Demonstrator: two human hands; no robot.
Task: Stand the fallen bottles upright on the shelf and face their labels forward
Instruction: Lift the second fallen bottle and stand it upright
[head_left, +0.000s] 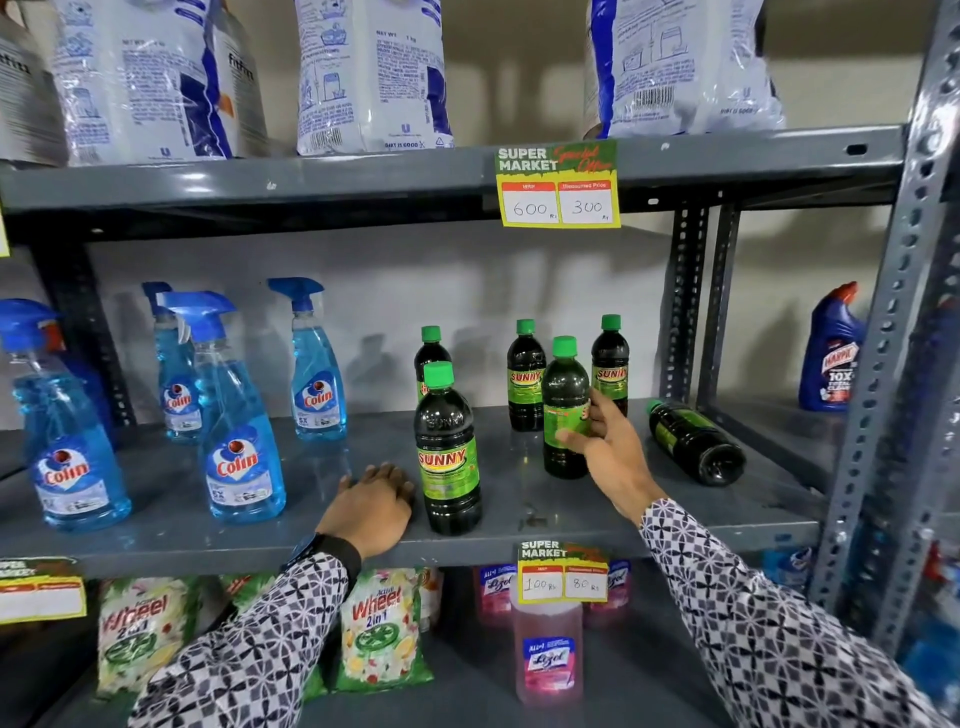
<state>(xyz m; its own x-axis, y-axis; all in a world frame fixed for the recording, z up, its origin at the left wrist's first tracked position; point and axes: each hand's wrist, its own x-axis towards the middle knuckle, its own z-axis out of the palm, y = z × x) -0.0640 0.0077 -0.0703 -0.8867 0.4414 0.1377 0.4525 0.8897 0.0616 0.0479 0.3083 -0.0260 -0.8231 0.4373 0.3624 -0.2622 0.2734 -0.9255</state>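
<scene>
Several dark Sunny bottles with green caps stand on the grey middle shelf (519, 525). My right hand (605, 447) grips one upright bottle (563, 395) near its label, which is turned to the right. One bottle (693, 441) lies on its side at the right, base toward me. The front bottle (449, 457) stands with its label forward. My left hand (376, 501) rests flat on the shelf just left of it, holding nothing. Two more bottles, one (525, 374) and another (610, 364), stand behind with labels forward; a further one (430, 358) is partly hidden.
Blue Colin spray bottles (239, 457) fill the shelf's left half. A Harpic bottle (828, 353) stands beyond the right upright post (878, 364). White detergent bags (371, 78) sit above; Wheel packets (382, 629) and pink Lizol bottles (548, 649) below. Price tags (561, 187) hang on shelf edges.
</scene>
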